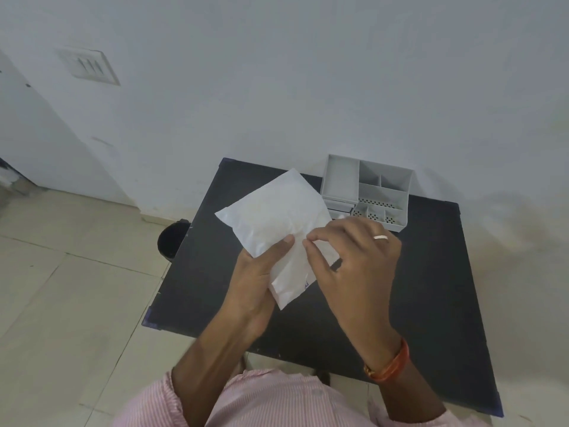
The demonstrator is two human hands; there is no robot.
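Note:
A white, semi-opaque plastic pouch (pixel 277 214) is held up over the black table (pixel 431 288), tilted with one corner pointing away from me. My left hand (pixel 258 278) grips its lower left part, thumb on top and fingers hidden underneath. My right hand (pixel 354 260), with a ring on one finger, pinches the pouch's right edge between thumb and fingertips. What the pouch contains cannot be made out.
A grey plastic organiser (pixel 369 192) with several open compartments and a small drawer stands at the table's far edge against the white wall. A dark round bin (pixel 171 240) sits on the tiled floor left of the table.

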